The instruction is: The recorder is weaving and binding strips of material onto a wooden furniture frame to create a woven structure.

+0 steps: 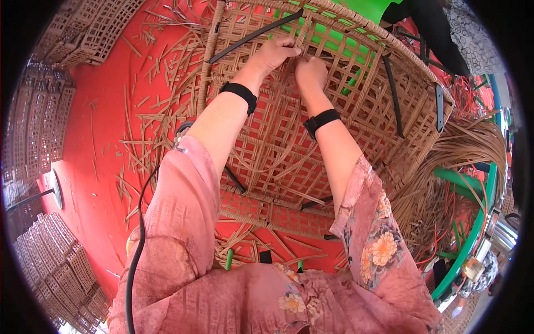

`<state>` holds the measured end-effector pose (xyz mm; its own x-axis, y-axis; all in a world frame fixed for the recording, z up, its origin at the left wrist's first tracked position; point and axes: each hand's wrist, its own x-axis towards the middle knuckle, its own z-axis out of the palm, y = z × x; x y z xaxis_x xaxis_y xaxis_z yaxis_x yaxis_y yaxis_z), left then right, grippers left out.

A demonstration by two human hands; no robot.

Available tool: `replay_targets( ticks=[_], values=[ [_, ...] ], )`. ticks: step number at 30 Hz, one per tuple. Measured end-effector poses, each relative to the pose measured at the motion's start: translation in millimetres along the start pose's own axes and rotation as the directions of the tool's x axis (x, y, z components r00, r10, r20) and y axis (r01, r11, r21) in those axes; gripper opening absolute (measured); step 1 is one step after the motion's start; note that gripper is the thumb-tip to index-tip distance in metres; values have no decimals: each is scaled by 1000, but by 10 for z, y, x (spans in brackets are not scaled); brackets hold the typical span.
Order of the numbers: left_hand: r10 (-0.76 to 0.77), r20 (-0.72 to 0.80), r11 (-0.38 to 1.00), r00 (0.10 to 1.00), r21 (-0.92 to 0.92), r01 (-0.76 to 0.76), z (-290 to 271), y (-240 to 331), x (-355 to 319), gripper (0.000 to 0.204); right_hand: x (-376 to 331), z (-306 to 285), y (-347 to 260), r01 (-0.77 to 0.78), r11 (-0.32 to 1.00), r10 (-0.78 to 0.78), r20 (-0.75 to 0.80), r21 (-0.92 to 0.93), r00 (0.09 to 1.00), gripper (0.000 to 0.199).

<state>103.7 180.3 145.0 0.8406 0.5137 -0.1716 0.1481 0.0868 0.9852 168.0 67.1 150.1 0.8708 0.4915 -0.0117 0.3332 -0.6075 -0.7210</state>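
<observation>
A large open-weave basket (pixel 356 128) of flat brown strips stands before me, with a wrapped rim and dark bars fixed across its corners. Both hands work close together at the weave near its far edge. The fingers of my left hand (pixel 276 54) are pinched at a brown strip (pixel 301 39) in the weave. Just to the right and a little nearer, my right hand (pixel 311 72) is closed at the same spot, its thumb and fingertips almost touching the left's. What the right fingertips grip is partly hidden by the hand. Black bands circle both wrists.
Stacked woven baskets (pixel 39 119) line the left side. Cut strip scraps (pixel 167 94) litter the red floor covering (pixel 92 133). A thick bundle of long strips (pixel 470 147) lies right, beside a green frame (pixel 483 222). Bright green plastic (pixel 364 8) shows behind the basket. A black cable (pixel 139 239) hangs along my left arm.
</observation>
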Motion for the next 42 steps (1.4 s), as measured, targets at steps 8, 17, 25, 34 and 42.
replay_targets(
  ticks=[8,17,25,34,42],
  values=[
    [145,191,949,971,251,-191,-116,-75,181,22,119,106,197,28,996,-4,284,-81,959,37],
    [-104,230,536,968,833,-140,-139,1126,-365,39,106,-291,-165,-277,797,81,359,537,930,33],
    [25,959,891,283,107,-440,583,2315,-2110,28,223,-415,-110,-193,871,-94,539,452,837,25],
    [137,-127,755,982,656,-20,29,662,-500,34,231,-85,151,-149,837,-89,400,526,912,24],
    [-49,-275,944,960,300,135,265,-154,-20,29,116,-159,162,-366,706,78,448,607,891,26]
  ],
)
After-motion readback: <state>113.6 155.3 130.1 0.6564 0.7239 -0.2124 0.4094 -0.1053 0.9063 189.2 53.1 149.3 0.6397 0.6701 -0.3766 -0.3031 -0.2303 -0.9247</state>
